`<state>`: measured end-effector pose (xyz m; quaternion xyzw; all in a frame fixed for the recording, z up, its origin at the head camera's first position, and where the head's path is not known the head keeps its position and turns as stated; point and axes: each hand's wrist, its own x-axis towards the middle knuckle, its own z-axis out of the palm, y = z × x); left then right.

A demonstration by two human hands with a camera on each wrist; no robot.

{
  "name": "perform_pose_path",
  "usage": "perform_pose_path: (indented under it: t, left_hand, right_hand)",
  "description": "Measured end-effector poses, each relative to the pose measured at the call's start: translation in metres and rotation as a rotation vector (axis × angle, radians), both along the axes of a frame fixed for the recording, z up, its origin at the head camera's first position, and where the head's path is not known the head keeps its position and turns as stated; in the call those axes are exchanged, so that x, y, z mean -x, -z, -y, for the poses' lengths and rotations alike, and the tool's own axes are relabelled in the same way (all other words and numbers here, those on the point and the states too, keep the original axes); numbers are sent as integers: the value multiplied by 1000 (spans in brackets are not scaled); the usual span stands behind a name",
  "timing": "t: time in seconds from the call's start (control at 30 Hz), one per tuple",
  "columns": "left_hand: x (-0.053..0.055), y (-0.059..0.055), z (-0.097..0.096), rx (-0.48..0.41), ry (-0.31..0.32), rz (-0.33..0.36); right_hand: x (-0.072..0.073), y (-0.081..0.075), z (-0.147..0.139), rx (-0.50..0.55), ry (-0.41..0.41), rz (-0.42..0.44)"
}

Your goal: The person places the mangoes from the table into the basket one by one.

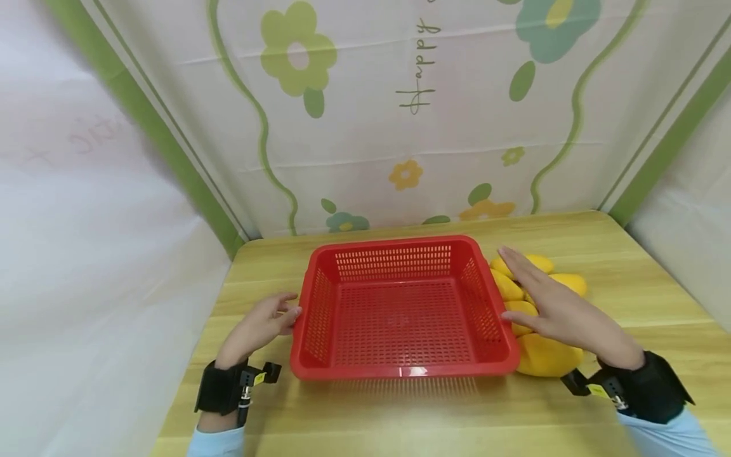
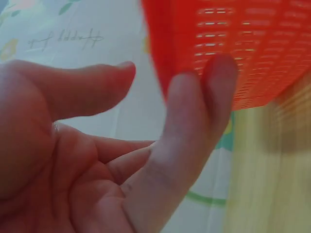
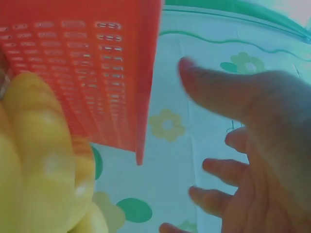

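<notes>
A red plastic basket (image 1: 394, 371) with slotted walls stands on the table; nothing lies inside it. At its left side, my left hand (image 1: 259, 327) has fingertips against the outer wall, and in the left wrist view the thumb (image 2: 97, 90) stays apart from the rim. My right hand (image 1: 551, 311) is spread over several yellow mango-like fruits (image 1: 548, 357) beside the basket's right wall. The right thumb (image 3: 218, 90) is off the rim in the right wrist view. Those fruits are partly hidden by the right hand and the basket.
The wood-patterned table (image 1: 400, 425) reaches back to an upright cloth (image 1: 354, 139) printed with flowers. White cloth walls (image 1: 114, 285) with green edges close off both sides. Black camera straps (image 1: 219, 387) sit on both wrists.
</notes>
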<state>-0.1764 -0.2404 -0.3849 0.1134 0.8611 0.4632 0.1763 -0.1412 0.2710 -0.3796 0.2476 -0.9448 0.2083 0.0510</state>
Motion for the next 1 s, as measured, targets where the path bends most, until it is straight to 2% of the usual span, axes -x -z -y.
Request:
perform_pose_path:
  t: [0.1, 0.27, 0.37, 0.5, 0.6, 0.8, 0.87, 1.0]
  left_hand:
    - [1, 3, 1, -32, 30, 12]
    - [6, 5, 0, -82, 75, 14]
    - [7, 6, -1, -90, 81, 17]
    - [7, 10, -2, -81, 74, 16]
    - [7, 9, -1, -79, 72, 9]
    - [5, 9, 1, -104, 90, 23]
    - [5, 9, 1, -109, 92, 26]
    - [6, 9, 0, -123, 95, 30]
  right_hand:
    - [-5, 1, -8, 8, -5, 20]
    - [-14, 10, -24, -30, -5, 0]
    - [-20, 17, -31, -73, -13, 8]
    - [-27, 28, -36, -139, -43, 63]
    - [-27, 33, -38, -162, -75, 103]
    - [-23, 45, -44, -138, -130, 144]
    - [-22, 47, -44, -134, -136, 159]
    - [-22, 45, -45, -135, -127, 244]
